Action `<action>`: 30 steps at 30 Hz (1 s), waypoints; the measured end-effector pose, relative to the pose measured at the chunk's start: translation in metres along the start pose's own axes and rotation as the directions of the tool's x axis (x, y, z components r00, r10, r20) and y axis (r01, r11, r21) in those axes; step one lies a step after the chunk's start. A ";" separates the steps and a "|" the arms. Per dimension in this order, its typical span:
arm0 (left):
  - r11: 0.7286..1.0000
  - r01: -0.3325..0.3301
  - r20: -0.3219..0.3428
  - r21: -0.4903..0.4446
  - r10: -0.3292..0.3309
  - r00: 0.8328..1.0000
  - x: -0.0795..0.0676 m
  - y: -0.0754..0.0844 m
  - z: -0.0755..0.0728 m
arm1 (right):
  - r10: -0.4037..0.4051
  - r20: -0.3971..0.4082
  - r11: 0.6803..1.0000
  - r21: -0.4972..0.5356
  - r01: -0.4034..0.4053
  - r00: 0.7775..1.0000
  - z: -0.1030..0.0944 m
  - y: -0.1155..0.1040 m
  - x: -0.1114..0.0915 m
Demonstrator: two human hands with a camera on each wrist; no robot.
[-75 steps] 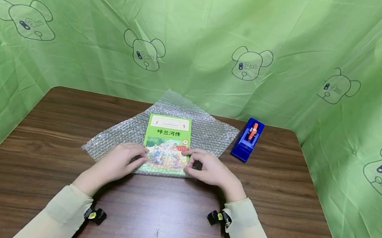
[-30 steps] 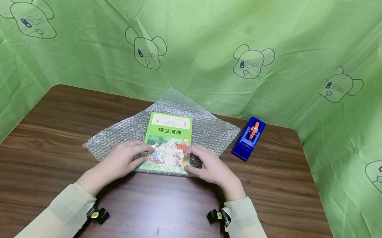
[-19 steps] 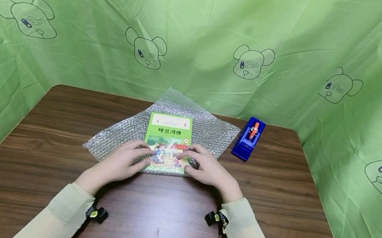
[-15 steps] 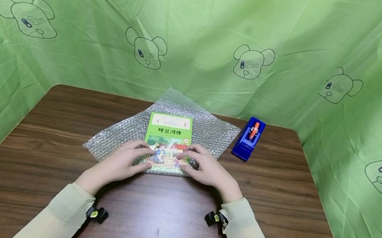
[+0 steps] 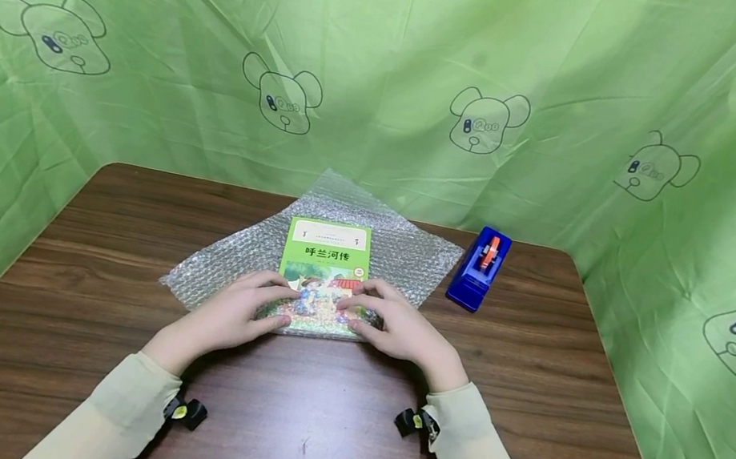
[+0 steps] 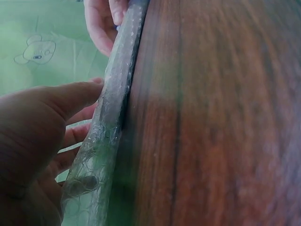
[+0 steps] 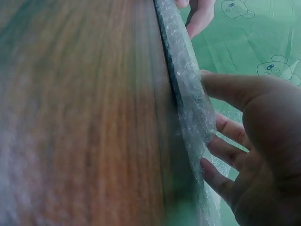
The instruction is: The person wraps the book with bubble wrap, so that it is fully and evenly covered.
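A green book point(image 5: 329, 243) with a colourful picture cover lies face up on a sheet of bubble wrap point(image 5: 233, 268). The wrap's near part is folded over the book's lower half, and its far corner spreads out behind. My left hand point(image 5: 233, 312) rests with relaxed fingers on the left of the wrapped cover, thumb near the front edge. On the right, my right hand point(image 5: 406, 329) lies likewise, fingertips on the wrap over the picture. Both wrist views show the wrap's folded front edge point(image 6: 113, 89) along the table, with thumb tips right at its upper rim point(image 7: 197, 70).
A blue tape dispenser point(image 5: 470, 283) with an orange roll point(image 5: 490, 252) stands at the back right, close to the wrap's right corner. The brown wooden table point(image 5: 305, 430) is enclosed behind and at both sides by a green cloth point(image 5: 400, 40).
The fingers of both hands have slid inward from the book's side edges onto the wrapped cover, and the thumbs have shifted slightly inward too. Book, wrap and dispenser stay put.
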State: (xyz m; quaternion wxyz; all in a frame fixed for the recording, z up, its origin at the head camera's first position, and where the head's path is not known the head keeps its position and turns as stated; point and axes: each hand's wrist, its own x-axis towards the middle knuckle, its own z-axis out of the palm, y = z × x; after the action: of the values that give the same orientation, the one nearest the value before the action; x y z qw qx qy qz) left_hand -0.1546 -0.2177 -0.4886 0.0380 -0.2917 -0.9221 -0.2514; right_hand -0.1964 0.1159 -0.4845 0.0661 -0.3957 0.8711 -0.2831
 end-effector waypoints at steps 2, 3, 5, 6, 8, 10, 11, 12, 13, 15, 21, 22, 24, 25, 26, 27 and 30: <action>1.000 -0.002 0.000 0.001 0.002 1.000 0.001 0.000 0.000 | 0.001 0.001 1.000 0.002 -0.001 1.000 -0.001 0.000 0.000; 1.000 -0.002 -0.001 0.001 0.002 1.000 0.001 0.000 0.001 | 0.003 0.002 1.000 0.004 -0.003 1.000 -0.001 0.000 0.000; 1.000 -0.006 -0.003 0.002 0.006 1.000 0.001 0.000 0.001 | 0.012 0.003 1.000 0.008 -0.012 1.000 -0.001 -0.001 -0.001; 1.000 -0.007 -0.004 0.002 0.007 1.000 0.001 0.000 0.001 | 0.017 0.006 1.000 0.010 -0.017 1.000 -0.002 -0.001 -0.001; 1.000 -0.011 -0.007 0.002 0.011 1.000 0.001 0.000 0.002 | 0.029 0.010 1.000 0.008 -0.029 1.000 -0.002 -0.001 -0.001; 1.000 -0.010 -0.003 -0.001 0.010 1.000 0.001 -0.001 0.003 | 0.038 0.012 0.999 0.005 -0.038 0.999 -0.002 -0.001 -0.002; 1.000 -0.010 0.000 -0.002 0.010 1.000 0.001 -0.001 0.003 | 0.041 0.012 0.999 0.003 -0.041 0.999 -0.002 -0.001 -0.002; 1.000 -0.008 0.005 -0.007 0.008 1.000 0.001 -0.001 0.004 | 0.043 0.013 0.999 0.002 -0.043 0.999 -0.002 -0.001 -0.003; 1.000 -0.007 0.011 -0.012 0.008 1.000 0.002 0.000 0.004 | 0.042 0.010 0.999 0.002 -0.042 0.999 -0.002 -0.001 -0.004; 1.000 -0.007 0.028 -0.024 0.008 1.000 0.002 0.000 0.004 | 0.040 0.003 0.999 0.008 -0.040 0.999 -0.002 -0.001 -0.005; 0.998 -0.019 0.083 -0.059 0.024 0.996 0.001 -0.002 -0.005 | 0.040 -0.001 0.999 0.021 -0.039 0.999 -0.001 -0.003 -0.005; 0.998 -0.020 0.094 -0.061 0.025 0.995 0.002 -0.003 -0.008 | 0.038 0.002 0.999 0.018 -0.038 0.999 0.000 -0.002 -0.004; 0.998 -0.017 0.115 -0.064 0.024 0.993 0.004 -0.005 -0.013 | 0.035 0.005 0.999 0.013 -0.036 0.999 0.001 -0.002 -0.002; 0.998 -0.020 0.124 -0.064 0.028 0.992 0.007 -0.006 -0.015 | 0.033 0.005 0.999 0.011 -0.033 0.999 0.001 -0.002 -0.001; 0.998 -0.028 0.131 -0.061 0.036 0.991 0.010 -0.008 -0.018 | 0.032 0.005 0.999 0.004 -0.032 0.999 0.002 -0.002 0.000; 0.998 -0.034 0.138 -0.060 0.042 0.990 0.013 -0.009 -0.020 | 0.032 0.003 1.000 0.000 -0.032 0.999 0.003 -0.002 0.000; 0.997 -0.043 0.150 -0.065 0.052 0.987 0.027 -0.015 -0.028 | 0.023 -0.004 1.000 -0.002 -0.023 1.000 0.003 -0.002 0.001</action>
State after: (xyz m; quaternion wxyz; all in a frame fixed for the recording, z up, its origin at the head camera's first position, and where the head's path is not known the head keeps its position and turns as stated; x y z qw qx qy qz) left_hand -0.1874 -0.2283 -0.4652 -0.0351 -0.3328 -0.9069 -0.2561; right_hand -0.1948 0.1128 -0.4861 0.0671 -0.3850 0.8760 -0.2824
